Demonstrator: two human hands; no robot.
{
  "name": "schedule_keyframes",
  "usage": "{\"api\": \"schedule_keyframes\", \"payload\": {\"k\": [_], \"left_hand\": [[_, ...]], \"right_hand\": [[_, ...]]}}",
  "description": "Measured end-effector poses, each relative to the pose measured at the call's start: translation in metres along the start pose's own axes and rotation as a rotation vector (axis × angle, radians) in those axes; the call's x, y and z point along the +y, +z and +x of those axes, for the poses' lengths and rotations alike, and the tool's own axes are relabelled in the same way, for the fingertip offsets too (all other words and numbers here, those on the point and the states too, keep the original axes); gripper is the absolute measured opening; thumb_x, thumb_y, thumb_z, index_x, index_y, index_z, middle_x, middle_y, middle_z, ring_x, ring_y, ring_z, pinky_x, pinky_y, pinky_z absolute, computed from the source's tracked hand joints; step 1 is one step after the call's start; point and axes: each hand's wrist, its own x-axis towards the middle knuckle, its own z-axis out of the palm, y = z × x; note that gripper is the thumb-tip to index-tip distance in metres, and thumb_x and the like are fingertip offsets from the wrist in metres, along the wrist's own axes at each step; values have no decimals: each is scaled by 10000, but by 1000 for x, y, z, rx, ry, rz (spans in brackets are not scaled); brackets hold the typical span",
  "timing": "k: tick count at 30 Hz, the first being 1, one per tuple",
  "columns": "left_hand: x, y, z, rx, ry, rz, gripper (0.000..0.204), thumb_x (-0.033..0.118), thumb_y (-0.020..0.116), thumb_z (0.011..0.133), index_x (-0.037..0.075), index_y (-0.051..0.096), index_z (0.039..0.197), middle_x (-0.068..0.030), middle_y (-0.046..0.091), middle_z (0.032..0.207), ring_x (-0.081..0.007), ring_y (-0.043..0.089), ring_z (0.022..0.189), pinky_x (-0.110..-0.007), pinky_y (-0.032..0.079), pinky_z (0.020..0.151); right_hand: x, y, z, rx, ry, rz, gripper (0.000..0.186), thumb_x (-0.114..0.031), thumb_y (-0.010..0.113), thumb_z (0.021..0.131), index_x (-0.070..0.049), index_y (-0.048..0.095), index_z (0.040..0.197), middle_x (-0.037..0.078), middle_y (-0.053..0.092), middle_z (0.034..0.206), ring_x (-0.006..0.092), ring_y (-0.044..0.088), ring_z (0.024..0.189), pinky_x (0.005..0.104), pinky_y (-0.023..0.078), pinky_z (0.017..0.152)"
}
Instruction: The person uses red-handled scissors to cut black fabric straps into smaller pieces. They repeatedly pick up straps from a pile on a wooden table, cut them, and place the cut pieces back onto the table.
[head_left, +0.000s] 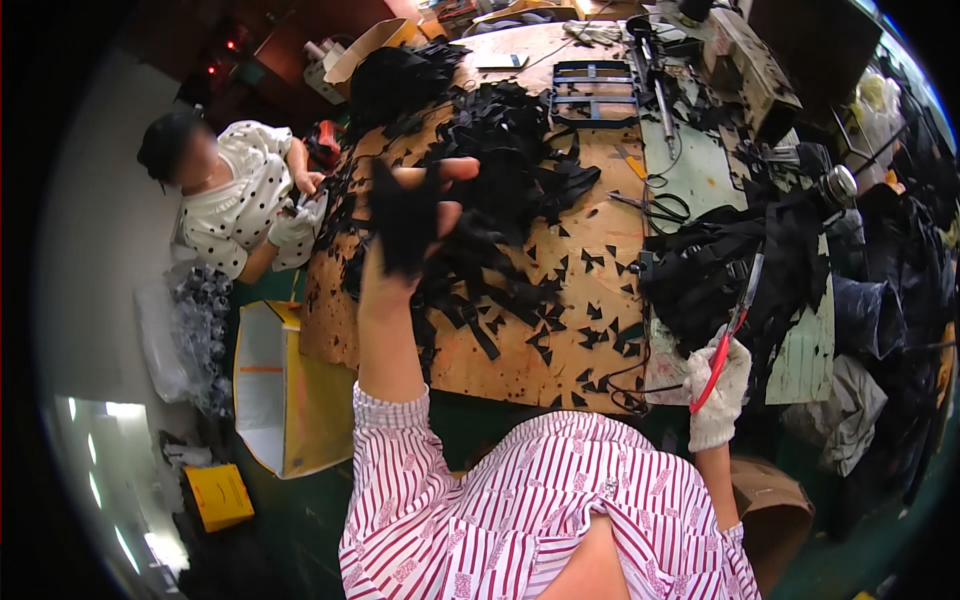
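The black fabric piece (405,225) hangs in my left hand (415,240), lifted above the worktop (600,250). Its long axis runs roughly from twelve to six o'clock, upper end near my thumb and lower end drooping toward my wrist. My left fingers (455,170) are closed around its upper part, so the piece sits pinched in my own grip with the cloth covering most of my palm.

From the piece, the big heap of black strips (510,150) lies at about two o'clock, close behind my fingertips and down on the worktop. Small black triangular offcuts (590,335) are scattered over the brown board at about four o'clock.

My right hand (720,390), in a white glove, is well apart from the piece, off at about four o'clock near the worktop's near edge. Its fingers are wrapped around the red handle of a cutting tool (728,335), whose slim blade points up toward one o'clock, into a dark mound of cloth (710,270). So the left hand alone has the piece, and the tool's tip sits well to the right of it, with the offcuts between them.

A pair of black scissors (655,208) lies flat on the worktop at about three o'clock from the piece. Another person in a dotted blouse (235,195) works at nine o'clock, at the worktop's left edge, hands clear of mine.
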Motion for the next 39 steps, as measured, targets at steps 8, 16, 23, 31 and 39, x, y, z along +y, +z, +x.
{"api": "schedule_keyframes", "payload": {"k": [8, 16, 23, 31, 39], "left_hand": [[4, -7, 52, -119, 55, -279, 387, 145, 500, 902, 5, 401, 1249, -155, 502, 1233, -267, 494, 1151, -348, 398, 951], [21, 69, 56, -70, 16, 19, 176, 129, 600, 872, 43, 506, 993, -66, 546, 969, -133, 522, 828, -230, 425, 720], [2, 119, 33, -50, -94, -4, 174, 172, 633, 863, 13, 573, 901, -63, 559, 862, -125, 542, 635, -245, 449, 577], [-14, 186, -14, -192, -149, -179, 186, 199, 612, 883, 37, 526, 917, -57, 565, 883, -119, 581, 695, -236, 481, 619], [-22, 162, -17, -203, -96, -315, 149, 169, 596, 888, 53, 527, 951, -75, 591, 912, -184, 573, 862, -315, 479, 796]], "right_hand": [[-15, -28, -2, 17, -90, 24, 490, 72, 618, 765, -95, 405, 1173, 8, 497, 870, 74, 517, 719, 189, 460, 584], [-32, -35, -4, -48, -125, -16, 477, 59, 641, 764, -72, 397, 1152, -3, 461, 847, 67, 475, 709, 202, 436, 649], [-80, 5, 0, -320, -119, -42, 488, 21, 634, 781, -35, 347, 1173, 106, 553, 1000, 90, 522, 777, 227, 462, 683], [-67, 41, 32, -249, -179, 48, 526, -24, 661, 759, -22, 350, 1183, 61, 547, 982, 102, 553, 831, 230, 481, 714], [-95, 15, 43, -648, 180, 401, 312, -78, 577, 706, -22, 477, 996, 10, 497, 610, 82, 434, 429, 209, 361, 388]]}}
